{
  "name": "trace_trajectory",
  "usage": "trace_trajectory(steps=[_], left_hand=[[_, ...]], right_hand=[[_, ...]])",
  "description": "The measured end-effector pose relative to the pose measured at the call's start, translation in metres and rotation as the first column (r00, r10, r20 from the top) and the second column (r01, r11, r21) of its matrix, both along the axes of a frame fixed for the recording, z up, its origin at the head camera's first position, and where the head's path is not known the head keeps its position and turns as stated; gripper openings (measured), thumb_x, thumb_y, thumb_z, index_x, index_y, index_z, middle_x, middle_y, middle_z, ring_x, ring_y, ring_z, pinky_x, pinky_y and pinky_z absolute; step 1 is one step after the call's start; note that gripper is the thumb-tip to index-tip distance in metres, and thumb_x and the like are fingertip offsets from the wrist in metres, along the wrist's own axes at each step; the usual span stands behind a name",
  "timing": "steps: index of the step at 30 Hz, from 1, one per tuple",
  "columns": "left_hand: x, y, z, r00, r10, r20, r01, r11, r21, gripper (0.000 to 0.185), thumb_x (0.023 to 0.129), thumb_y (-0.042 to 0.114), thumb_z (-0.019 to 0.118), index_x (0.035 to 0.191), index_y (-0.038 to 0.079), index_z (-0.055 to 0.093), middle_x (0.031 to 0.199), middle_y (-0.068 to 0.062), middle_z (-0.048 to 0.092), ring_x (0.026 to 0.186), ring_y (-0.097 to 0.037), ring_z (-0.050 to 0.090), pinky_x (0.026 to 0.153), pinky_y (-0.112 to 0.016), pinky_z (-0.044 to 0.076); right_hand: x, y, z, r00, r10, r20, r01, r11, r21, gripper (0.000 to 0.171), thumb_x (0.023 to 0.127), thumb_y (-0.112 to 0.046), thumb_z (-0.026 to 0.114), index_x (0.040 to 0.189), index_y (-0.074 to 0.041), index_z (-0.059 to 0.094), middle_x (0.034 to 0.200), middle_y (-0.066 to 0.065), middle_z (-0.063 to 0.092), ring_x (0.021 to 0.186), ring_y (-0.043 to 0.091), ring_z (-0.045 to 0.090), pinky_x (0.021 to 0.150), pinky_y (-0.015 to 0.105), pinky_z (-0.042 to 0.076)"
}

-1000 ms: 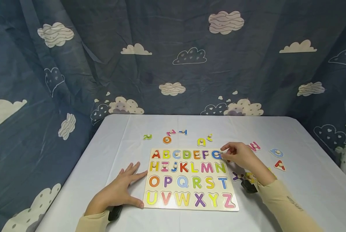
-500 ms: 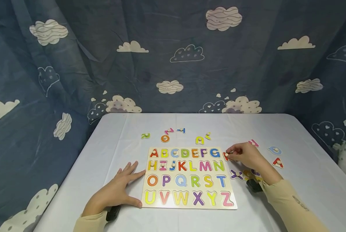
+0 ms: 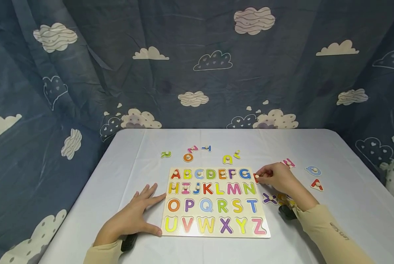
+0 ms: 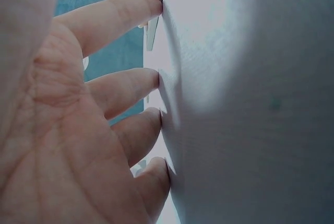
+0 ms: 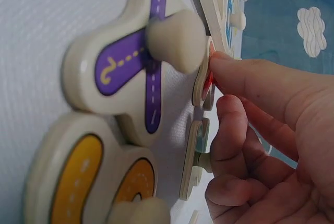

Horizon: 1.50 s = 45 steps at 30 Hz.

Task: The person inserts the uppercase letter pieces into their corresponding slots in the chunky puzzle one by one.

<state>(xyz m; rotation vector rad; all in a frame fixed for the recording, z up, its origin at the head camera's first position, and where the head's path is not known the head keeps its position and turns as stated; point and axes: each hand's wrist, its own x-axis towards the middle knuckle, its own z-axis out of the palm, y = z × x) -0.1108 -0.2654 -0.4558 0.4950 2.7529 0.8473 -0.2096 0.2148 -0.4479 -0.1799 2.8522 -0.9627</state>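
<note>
Found right hand [image 3: 277, 178] with thumb and forefinger pinched on a red letter [image 5: 207, 84], lying just off the right edge of the board [image 3: 260, 211] near its upper corner. Could not tell which letter from the strip left visible. Found left hand [image 3: 134, 216] spread, fingers straight and gripping nothing, touching the board's left edge and lower left corner.

Recorded a shift of the right hand since a second earlier, from beside the blue G [image 3: 245, 173] to the red letter. Saw no shift of the left hand against the board. Judged the G finished with and work moved on to the red letter.

Noted knobs on A through J only. Farther out, logged purple X [image 3: 270, 199] beside a yellow letter [image 5: 78, 172], then a pink letter [image 3: 290, 163] and more letters scattered across the desk [image 3: 144, 165].
</note>
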Motion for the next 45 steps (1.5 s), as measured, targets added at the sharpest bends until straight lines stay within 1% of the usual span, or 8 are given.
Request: trace_trajectory(steps=[6,12,20,24,30,37,45], left_hand=[[0.003,-0.002,-0.001,1.000,-0.003,0.003,0.003,1.000,-0.007,0.116,0.058,0.057,0.101,0.157,0.017,0.057,0.177,-0.022,0.026,0.165,-0.053,0.014,0.130,-0.077,0.010],[0.000,0.000,-0.001,1.000,-0.001,-0.007,0.000,1.000,-0.017,0.116,0.057,0.058,0.101,0.157,0.018,0.057,0.177,-0.022,0.026,0.165,-0.052,0.014,0.130,-0.076,0.010],[-0.001,0.001,-0.003,1.000,0.000,-0.004,0.000,1.000,-0.023,0.116,0.057,0.057,0.101,0.157,0.018,0.058,0.177,-0.021,0.026,0.165,-0.052,0.014,0.130,-0.076,0.010],[-0.001,0.000,-0.003,1.000,-0.004,-0.003,0.003,1.000,-0.020,0.116,0.057,0.058,0.101,0.157,0.018,0.057,0.177,-0.022,0.026,0.165,-0.052,0.014,0.130,-0.076,0.010],[-0.001,-0.001,-0.002,1.000,-0.018,-0.005,0.018,1.000,-0.015,0.115,0.059,0.058,0.100,0.158,0.020,0.056,0.177,-0.022,0.025,0.165,-0.052,0.014,0.130,-0.076,0.010],[-0.001,-0.001,-0.001,1.000,-0.011,-0.001,0.011,1.000,-0.018,0.115,0.060,0.057,0.101,0.159,0.020,0.055,0.178,-0.021,0.025,0.166,-0.051,0.014,0.130,-0.076,0.010],[-0.002,-0.001,-0.004,1.000,-0.004,-0.009,0.004,1.000,-0.022,0.116,0.058,0.057,0.101,0.158,0.020,0.056,0.177,-0.021,0.025,0.166,-0.051,0.014,0.130,-0.076,0.010]], right_hand=[[0.000,-0.003,-0.001,1.000,0.011,0.008,-0.011,1.000,-0.006,0.013,0.096,-0.014,0.080,0.103,-0.003,0.079,0.079,0.002,0.060,0.076,0.018,0.053,0.058,0.024,0.038],[0.001,-0.002,0.002,1.000,0.000,0.000,0.000,1.000,-0.004,0.013,0.097,-0.014,0.079,0.102,-0.002,0.078,0.080,0.003,0.060,0.077,0.019,0.053,0.058,0.025,0.039],[0.002,0.002,0.007,1.000,-0.019,-0.004,0.019,1.000,-0.005,0.016,0.096,-0.015,0.080,0.104,-0.002,0.077,0.082,0.004,0.063,0.077,0.018,0.054,0.058,0.025,0.041],[0.003,-0.002,0.012,1.000,-0.024,-0.003,0.024,1.000,-0.014,0.018,0.097,-0.017,0.080,0.105,-0.002,0.076,0.084,0.004,0.064,0.079,0.019,0.054,0.059,0.024,0.041],[0.007,-0.018,0.020,1.000,-0.012,-0.001,0.012,0.999,-0.040,0.017,0.096,-0.019,0.081,0.102,-0.004,0.077,0.083,0.003,0.066,0.079,0.018,0.055,0.061,0.023,0.043],[0.012,-0.045,0.018,0.998,0.052,-0.026,-0.054,0.996,-0.071,0.014,0.096,-0.018,0.081,0.097,-0.004,0.077,0.081,0.002,0.065,0.077,0.017,0.054,0.060,0.022,0.042],[0.009,-0.073,0.018,0.996,0.088,-0.001,-0.087,0.991,-0.098,0.011,0.095,-0.015,0.081,0.095,-0.005,0.077,0.079,0.002,0.065,0.073,0.016,0.054,0.058,0.022,0.041]])
